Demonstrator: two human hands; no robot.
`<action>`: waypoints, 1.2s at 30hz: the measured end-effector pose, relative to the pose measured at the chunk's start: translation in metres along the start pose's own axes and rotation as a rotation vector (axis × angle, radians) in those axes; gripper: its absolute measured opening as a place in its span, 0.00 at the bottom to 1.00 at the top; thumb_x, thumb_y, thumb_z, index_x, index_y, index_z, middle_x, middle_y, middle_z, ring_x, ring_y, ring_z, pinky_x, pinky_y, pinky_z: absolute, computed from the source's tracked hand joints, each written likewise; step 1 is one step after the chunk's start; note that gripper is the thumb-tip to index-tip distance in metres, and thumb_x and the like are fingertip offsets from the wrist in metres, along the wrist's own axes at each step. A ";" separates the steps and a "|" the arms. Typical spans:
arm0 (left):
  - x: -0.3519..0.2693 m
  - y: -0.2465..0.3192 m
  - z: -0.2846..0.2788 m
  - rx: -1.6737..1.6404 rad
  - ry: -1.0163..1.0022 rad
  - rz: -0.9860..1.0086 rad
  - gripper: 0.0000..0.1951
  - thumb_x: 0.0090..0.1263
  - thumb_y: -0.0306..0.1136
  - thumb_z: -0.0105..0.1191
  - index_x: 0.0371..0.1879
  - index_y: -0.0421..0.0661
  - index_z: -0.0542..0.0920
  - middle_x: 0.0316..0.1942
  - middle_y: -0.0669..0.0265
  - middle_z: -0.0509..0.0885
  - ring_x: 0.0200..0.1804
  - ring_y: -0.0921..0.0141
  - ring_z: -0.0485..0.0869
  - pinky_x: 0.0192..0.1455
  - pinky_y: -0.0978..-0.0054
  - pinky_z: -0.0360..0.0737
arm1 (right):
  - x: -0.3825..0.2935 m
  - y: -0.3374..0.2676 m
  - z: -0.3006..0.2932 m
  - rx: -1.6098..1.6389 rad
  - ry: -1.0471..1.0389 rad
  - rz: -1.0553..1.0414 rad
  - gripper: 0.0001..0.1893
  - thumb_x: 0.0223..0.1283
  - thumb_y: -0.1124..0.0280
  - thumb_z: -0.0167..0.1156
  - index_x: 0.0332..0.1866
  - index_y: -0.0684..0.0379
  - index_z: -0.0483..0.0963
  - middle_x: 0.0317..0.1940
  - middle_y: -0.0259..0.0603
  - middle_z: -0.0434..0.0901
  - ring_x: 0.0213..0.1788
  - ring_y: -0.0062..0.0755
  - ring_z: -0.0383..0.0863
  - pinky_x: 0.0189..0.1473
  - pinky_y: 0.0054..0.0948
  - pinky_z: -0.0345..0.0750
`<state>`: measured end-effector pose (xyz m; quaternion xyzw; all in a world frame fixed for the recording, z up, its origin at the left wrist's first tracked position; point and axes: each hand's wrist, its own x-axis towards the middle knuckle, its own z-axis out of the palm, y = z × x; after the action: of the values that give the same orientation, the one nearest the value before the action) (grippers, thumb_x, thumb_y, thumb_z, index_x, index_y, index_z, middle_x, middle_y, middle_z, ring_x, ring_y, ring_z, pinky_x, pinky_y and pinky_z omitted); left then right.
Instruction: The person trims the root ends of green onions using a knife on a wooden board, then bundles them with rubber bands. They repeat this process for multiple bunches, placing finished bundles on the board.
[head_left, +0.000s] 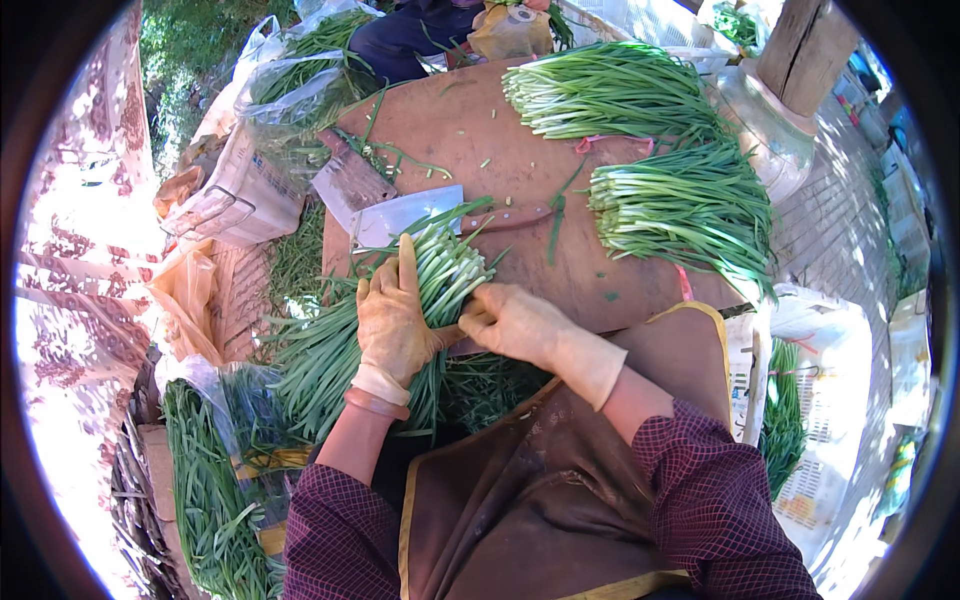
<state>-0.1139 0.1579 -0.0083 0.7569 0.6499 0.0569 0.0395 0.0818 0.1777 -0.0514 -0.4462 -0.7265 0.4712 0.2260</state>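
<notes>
My left hand (394, 322), in a pale rubber glove, is closed around a bunch of garlic chives (442, 270) at the table's near edge, its thumb side toward me and one finger pointing up. My right hand (517, 322), gloved too, touches the pale stem ends with its fingertips; whether it pinches a stem is hidden. Just beyond the bunch lies a cleaver (409, 214) with a wooden handle, overlapping a second, stained cleaver (356, 180). Two large bundles of chives, one farther (607, 90) and one nearer (675, 202), rest on the right of the wooden table (450, 150).
Pink ties (615, 141) lie by the bundles. A white crate (832, 405) with chives stands right, another crate (240, 187) left. Bagged chives (210, 480) are at lower left. A large jar (765, 127) stands beyond the table's right side. Another person (405, 37) sits across.
</notes>
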 end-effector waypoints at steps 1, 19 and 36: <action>0.001 0.000 0.002 0.010 -0.008 -0.018 0.74 0.39 0.56 0.81 0.83 0.38 0.46 0.67 0.51 0.74 0.70 0.54 0.72 0.75 0.51 0.65 | 0.005 0.000 -0.021 -0.202 -0.006 -0.081 0.12 0.67 0.63 0.62 0.43 0.62 0.82 0.37 0.52 0.87 0.42 0.44 0.90 0.45 0.41 0.83; -0.018 -0.001 0.020 -0.115 0.215 0.081 0.62 0.46 0.44 0.79 0.80 0.39 0.55 0.67 0.55 0.74 0.71 0.57 0.72 0.76 0.46 0.65 | 0.064 -0.049 -0.136 -0.822 -0.191 -0.201 0.31 0.58 0.69 0.65 0.70 0.56 0.72 0.49 0.61 0.83 0.51 0.61 0.83 0.54 0.48 0.81; -0.018 0.011 0.004 0.031 0.068 -0.027 0.63 0.50 0.53 0.78 0.81 0.39 0.53 0.74 0.51 0.70 0.74 0.55 0.70 0.78 0.49 0.62 | -0.062 -0.065 -0.056 0.021 0.404 -0.039 0.24 0.72 0.68 0.64 0.70 0.59 0.73 0.26 0.29 0.74 0.27 0.18 0.71 0.32 0.27 0.73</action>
<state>-0.1052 0.1383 -0.0109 0.7461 0.6619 0.0720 0.0066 0.1262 0.1408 0.0376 -0.5152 -0.6700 0.3753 0.3806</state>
